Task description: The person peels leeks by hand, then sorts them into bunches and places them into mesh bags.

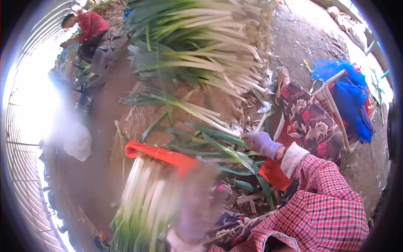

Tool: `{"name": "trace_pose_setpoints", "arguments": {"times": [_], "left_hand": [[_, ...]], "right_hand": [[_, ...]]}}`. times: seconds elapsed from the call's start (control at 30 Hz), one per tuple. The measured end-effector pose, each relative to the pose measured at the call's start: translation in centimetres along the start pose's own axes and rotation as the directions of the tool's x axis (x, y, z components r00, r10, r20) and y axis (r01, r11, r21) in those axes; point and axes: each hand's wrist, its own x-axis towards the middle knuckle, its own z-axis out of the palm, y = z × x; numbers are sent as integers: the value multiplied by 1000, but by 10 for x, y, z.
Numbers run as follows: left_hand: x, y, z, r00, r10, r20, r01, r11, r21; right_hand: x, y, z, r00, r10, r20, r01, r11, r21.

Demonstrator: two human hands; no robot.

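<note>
Leek (pixel 228 128) pinched in right hand (pixel 262 143) fingers, left hand (pixel 197 206) blurred, grip unclear, banded bundle (pixel 147 197) beside, pile (pixel 201 46) beyond.

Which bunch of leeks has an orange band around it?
The bunch at lower left, by the blurred left hand. The big heap at top and the loose stalks between lie unbound.

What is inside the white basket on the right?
The white basket holds bunched blue netting, which fills it and spills over the rim at the top. Whatever lies beneath the netting, and the bottom of the basket, is covered and cannot be seen.
</note>
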Motion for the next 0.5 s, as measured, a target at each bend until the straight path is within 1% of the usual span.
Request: {"name": "trace_pose_setpoints", "arguments": {"times": [0.03,0.07,0.1,0.13,0.17,0.2,0.23,0.27,0.3,0.33,0.37,0.4,0.47,0.5], "left_hand": [[2,-7,21,999,27,40,-23,996,-82],[9,-14,36,994,32,104,-15,987,-158],[12,-21,48,986,36,161,2,974,-228],[11,-28,55,975,-11,222,53,981,-186],[8,-37,57,957,-51,285,93,986,-135],[9,-48,60,937,-87,339,122,989,-84],[13,-62,64,966,-12,257,32,997,-73],[14,-72,66,969,-28,245,35,999,-28],[13,-80,69,973,-41,229,38,999,18],[12,-85,70,975,-57,215,44,997,64],[12,-88,70,969,-97,226,88,995,51],[14,-90,69,965,-105,241,93,994,62],[17,-90,65,955,-124,270,105,991,83],[16,-88,64,941,-161,298,121,982,146]], "right_hand": [[6,-1,-1,997,-6,-71,3,999,-40],[11,-2,-2,990,-11,-142,0,997,-81],[23,-18,-3,980,-12,-199,-11,993,-115],[38,-28,1,969,-15,-247,-22,989,-144],[56,-26,12,985,26,-172,-51,989,-140],[73,-22,28,978,99,-182,-134,972,-194],[90,-21,45,968,160,-192,-207,945,-252],[105,-17,64,955,214,-207,-271,911,-310],[112,-7,80,951,274,-143,-309,867,-391],[121,24,121,893,384,-233,-445,827,-344],[120,5,118,903,416,-106,-426,835,-349],[116,-21,105,897,442,23,-406,842,-355],[104,-54,82,925,317,211,-233,910,-344],[95,-71,70,918,252,307,-146,933,-329]]}}
